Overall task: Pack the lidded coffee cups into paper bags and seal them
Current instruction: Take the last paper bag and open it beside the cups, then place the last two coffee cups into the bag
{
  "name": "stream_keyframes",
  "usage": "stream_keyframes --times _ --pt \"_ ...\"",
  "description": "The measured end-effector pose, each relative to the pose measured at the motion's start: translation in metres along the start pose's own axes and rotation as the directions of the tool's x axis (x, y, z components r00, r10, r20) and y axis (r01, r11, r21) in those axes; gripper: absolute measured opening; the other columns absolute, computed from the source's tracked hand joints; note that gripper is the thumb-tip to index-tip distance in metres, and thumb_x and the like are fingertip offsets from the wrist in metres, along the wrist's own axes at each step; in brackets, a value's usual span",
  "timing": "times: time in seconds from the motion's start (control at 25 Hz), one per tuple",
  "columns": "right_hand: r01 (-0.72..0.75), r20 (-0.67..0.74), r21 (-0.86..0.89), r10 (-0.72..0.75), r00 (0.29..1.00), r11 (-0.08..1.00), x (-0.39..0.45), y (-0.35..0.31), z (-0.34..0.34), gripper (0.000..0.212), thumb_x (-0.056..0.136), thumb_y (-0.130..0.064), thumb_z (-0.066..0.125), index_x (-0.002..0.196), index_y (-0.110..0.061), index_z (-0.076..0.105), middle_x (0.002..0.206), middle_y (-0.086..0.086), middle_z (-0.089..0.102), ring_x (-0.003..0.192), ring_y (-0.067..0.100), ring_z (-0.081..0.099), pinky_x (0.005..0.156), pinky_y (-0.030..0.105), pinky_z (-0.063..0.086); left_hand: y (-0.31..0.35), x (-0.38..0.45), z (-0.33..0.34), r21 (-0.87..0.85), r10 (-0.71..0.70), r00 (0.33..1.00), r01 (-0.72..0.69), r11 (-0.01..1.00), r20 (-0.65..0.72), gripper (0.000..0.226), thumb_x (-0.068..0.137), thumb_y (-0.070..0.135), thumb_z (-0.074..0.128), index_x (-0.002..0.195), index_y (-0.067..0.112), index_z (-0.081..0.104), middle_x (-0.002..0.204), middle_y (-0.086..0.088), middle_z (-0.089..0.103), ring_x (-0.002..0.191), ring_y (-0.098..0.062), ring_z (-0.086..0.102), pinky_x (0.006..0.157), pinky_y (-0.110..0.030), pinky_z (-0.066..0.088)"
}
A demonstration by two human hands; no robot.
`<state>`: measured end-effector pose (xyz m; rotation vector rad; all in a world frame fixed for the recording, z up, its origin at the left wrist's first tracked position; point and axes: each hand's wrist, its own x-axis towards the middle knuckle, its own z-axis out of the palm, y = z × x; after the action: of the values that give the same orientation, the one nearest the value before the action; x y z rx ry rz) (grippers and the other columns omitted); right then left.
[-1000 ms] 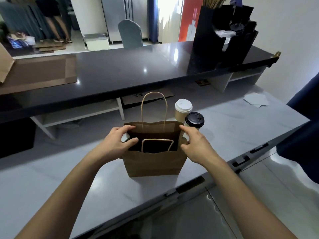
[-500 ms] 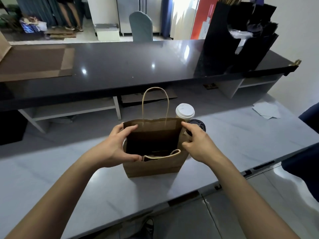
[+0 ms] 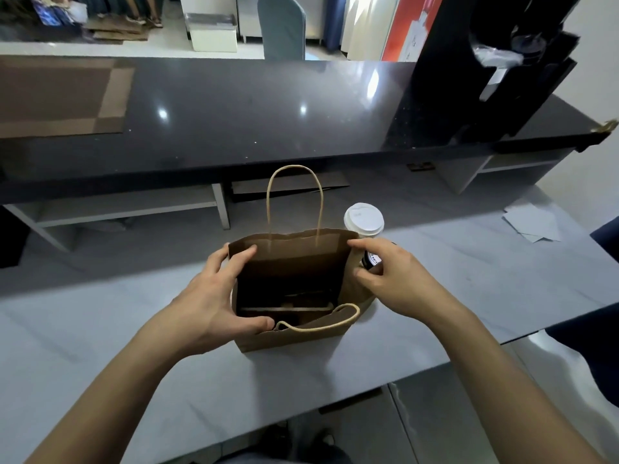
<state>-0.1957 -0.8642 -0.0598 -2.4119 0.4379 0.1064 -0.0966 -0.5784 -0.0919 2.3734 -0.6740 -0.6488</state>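
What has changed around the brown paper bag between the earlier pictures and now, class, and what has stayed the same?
The brown paper bag has been spread wider open by the left hand and right hand, which grip its side edges. Its near twisted-paper handle, upright before, has flopped down over the front rim. The white-lidded coffee cup and the black-lidded coffee cup stay behind the bag, unpacked.

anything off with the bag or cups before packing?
One oddity: the paper bag has its near handle flopped into the mouth while the far handle stands up. Both cups, white-lidded and black-lidded, stand upright beside it; no spill.
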Motion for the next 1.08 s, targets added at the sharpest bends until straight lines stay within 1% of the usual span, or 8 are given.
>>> stream_keyframes --times 0.16,0.32,0.48,0.56,0.68,0.76,0.96,1.08 --pt "0.077 0.005 0.082 -0.078 0.997 0.994 0.005 0.011 -0.010 0.033 0.097 -0.028 0.065 0.127 -0.040 0.065 0.111 -0.012 0.064 0.086 0.007 0.066 0.071 0.013 0.049 -0.001 0.000 0.001 -0.025 -0.011 0.999 0.010 1.000 -0.036 0.127 0.045 0.083 0.067 0.156 0.051 0.016 0.163 0.016 0.009 0.148 -0.022 0.030 0.120 -0.044 0.035" --pt "0.146 -0.150 0.273 -0.107 0.983 0.951 0.010 0.025 -0.026 0.015 0.097 -0.025 0.067 0.106 -0.035 0.073 0.092 -0.011 0.072 0.084 0.011 0.068 0.074 0.024 0.055 0.000 -0.004 0.007 -0.060 -0.013 0.998 0.009 0.998 -0.064 0.118 0.057 0.068 0.085 0.154 0.054 0.019 0.162 0.018 0.011 0.148 -0.019 0.029 0.121 -0.038 0.033" --pt "0.098 -0.279 0.165 -0.049 0.959 0.981 0.030 0.044 -0.034 0.008 0.094 -0.025 0.067 0.099 -0.030 0.070 0.091 -0.011 0.072 0.089 0.008 0.067 0.072 0.021 0.050 -0.003 -0.006 0.010 -0.093 0.000 0.995 -0.009 0.996 -0.103 0.115 0.057 0.067 0.085 0.153 0.054 0.023 0.159 0.022 0.016 0.145 -0.012 0.030 0.120 -0.034 0.032" --pt "-0.022 -0.247 -0.011 0.019 0.969 1.000 0.044 0.061 -0.029 0.019 0.091 -0.029 0.067 0.110 -0.028 0.066 0.105 -0.005 0.066 0.102 0.016 0.063 0.081 0.030 0.050 -0.002 -0.007 0.011 -0.113 -0.010 0.994 -0.003 0.994 -0.111 0.112 0.062 0.057 0.090 0.153 0.053 0.024 0.157 0.024 0.017 0.141 -0.010 0.033 0.115 -0.034 0.039" --pt "-0.176 -0.064 -0.259 0.165 0.984 0.950 0.054 0.082 -0.016 0.064 0.082 -0.047 0.074 0.137 -0.027 0.049 0.133 0.006 0.052 0.124 0.030 0.050 0.100 0.043 0.044 0.001 -0.011 0.014 -0.136 -0.007 0.992 -0.010 0.991 -0.123 0.110 0.066 0.047 0.092 0.153 0.052 0.026 0.154 0.027 0.018 0.138 -0.007 0.034 0.110 -0.039 0.046" --pt "-0.197 0.002 -0.322 0.209 0.978 0.926 0.057 0.088 -0.007 0.086 0.076 -0.056 0.078 0.147 -0.029 0.038 0.142 0.007 0.045 0.129 0.033 0.046 0.104 0.045 0.039 0.001 -0.012 0.015 -0.152 -0.010 0.992 -0.009 0.988 -0.129 0.109 0.066 0.045 0.092 0.153 0.052 0.027 0.153 0.028 0.018 0.138 -0.005 0.034 0.110 -0.038 0.046" --pt "-0.192 -0.019 -0.332 0.197 0.980 0.924 0.060 0.091 0.008 0.084 0.073 -0.052 0.080 0.142 -0.026 0.039 0.137 0.011 0.047 0.122 0.036 0.051 0.099 0.046 0.042 0.002 -0.013 0.017 -0.178 -0.016 0.990 -0.010 0.984 -0.143 0.109 0.065 0.047 0.092 0.153 0.052 0.027 0.152 0.029 0.020 0.139 -0.001 0.032 0.113 -0.038 0.044" --pt "-0.189 -0.029 -0.220 0.187 0.982 0.957 0.055 0.086 0.003 0.079 0.070 -0.045 0.080 0.137 -0.027 0.043 0.131 0.011 0.047 0.116 0.036 0.053 0.098 0.047 0.046 0.004 -0.013 0.016 -0.175 -0.028 0.989 0.003 0.984 -0.143 0.112 0.058 0.062 0.086 0.151 0.056 0.026 0.153 0.030 0.018 0.141 -0.005 0.032 0.112 -0.041 0.046"
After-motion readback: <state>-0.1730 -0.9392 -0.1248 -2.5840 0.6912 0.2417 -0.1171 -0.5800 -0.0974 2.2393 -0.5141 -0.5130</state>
